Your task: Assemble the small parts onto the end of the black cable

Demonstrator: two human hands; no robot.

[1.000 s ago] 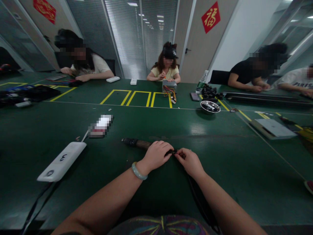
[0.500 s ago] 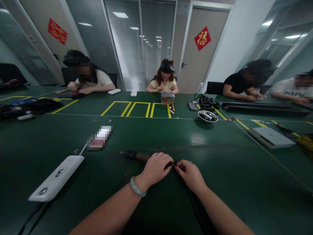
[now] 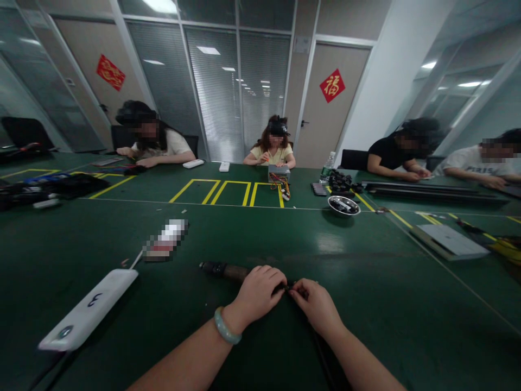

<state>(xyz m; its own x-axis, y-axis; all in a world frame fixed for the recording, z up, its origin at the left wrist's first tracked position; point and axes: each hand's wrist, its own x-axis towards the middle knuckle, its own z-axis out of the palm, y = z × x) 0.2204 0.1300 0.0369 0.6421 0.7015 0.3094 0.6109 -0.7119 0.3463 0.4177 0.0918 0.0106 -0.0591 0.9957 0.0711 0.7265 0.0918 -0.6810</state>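
A dark cylindrical tool with a black collar and a small metal tip lies on the green table, its tip pointing left. Over its rear part my left hand is closed, with a bracelet at the wrist. My right hand pinches at the tool's right end, fingertips close to the left thumb. A black cable runs from under the right hand toward the table's near edge. The small part between the fingertips is mostly hidden.
To the left lie a white power bank and a phone joined by a cable. Farther back are a metal bowl and a grey box with coloured wires. A flat silver device lies right. Several people sit across the table.
The whole view has shifted slightly, so things appear lower in the picture. Both hands keep nearly the same grip at the tool's right end.
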